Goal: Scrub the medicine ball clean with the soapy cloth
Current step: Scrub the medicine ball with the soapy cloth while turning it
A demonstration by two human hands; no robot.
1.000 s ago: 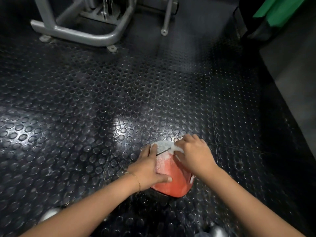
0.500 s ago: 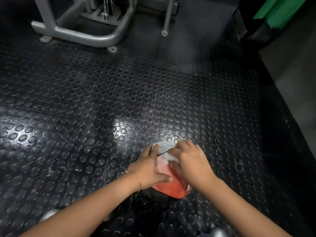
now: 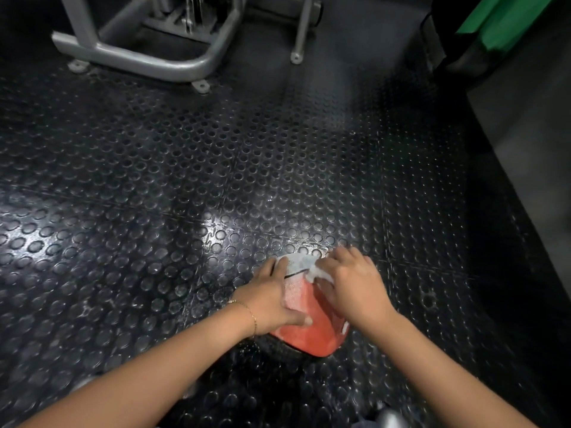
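Left hand (image 3: 275,301) lies flat on the left side of the medicine ball (image 3: 309,332), fingers straight and pointing away, thumb spread across the red panel, steadying rather than gripping it. Thin gold bracelet (image 3: 251,315) on that wrist. Right hand (image 3: 355,288) has its fingers curled around the soapy cloth (image 3: 321,274), white and bunched, and presses it onto the ball's upper right. Knuckles are up and most of the cloth is hidden under the palm.

The ball sits on the floor (image 3: 185,180) between both hands, low centre of the view. It is red-orange with a white far section, and pale suds (image 3: 293,293) film the top. The floor is black studded rubber, shiny and wet-looking around the ball. Grey tubular machine frame (image 3: 139,58) stands far off at top left, well apart from the ball. Green panel (image 3: 506,23) in the top right corner.
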